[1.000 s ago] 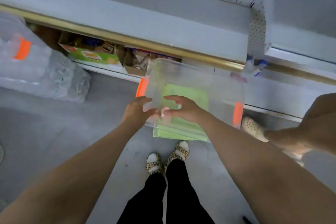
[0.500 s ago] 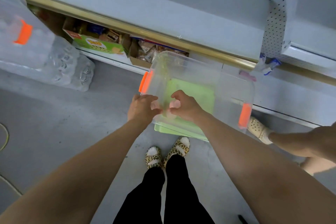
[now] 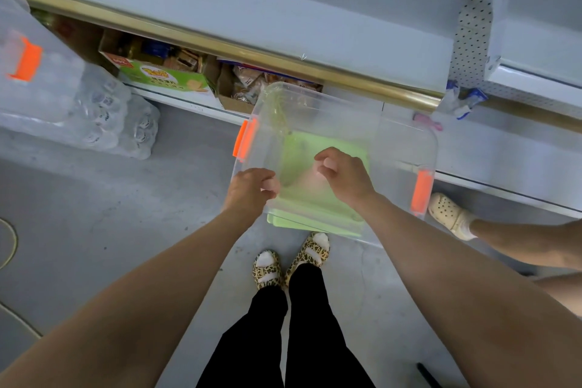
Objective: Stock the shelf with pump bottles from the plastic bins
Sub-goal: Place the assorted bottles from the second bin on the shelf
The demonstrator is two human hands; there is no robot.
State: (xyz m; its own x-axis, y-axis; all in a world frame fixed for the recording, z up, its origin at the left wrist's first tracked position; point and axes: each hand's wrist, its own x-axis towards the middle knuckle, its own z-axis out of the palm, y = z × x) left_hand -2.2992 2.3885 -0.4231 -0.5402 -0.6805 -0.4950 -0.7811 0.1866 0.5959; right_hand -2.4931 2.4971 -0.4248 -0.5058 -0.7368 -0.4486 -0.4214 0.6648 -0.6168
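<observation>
- Left hand [image 3: 252, 189] grips the near rim of the clear plastic bin with orange latches [image 3: 403, 142]; right hand [image 3: 343, 173] is curled, grip unclear.
- Hands have parted since a second ago.
- Bin sits over flat green lid [image 3: 299, 224] and looks empty, so probably being set aside.
- Grey metal shelf [image 3: 283, 19] beyond.

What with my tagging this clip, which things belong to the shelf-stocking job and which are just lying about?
Job: bin, gripped by left hand; right hand over it; second bin; shelf. No pump bottles show.
Lying about: water packs, snack boxes, green lids on the floor, cable, another person's clog.
</observation>
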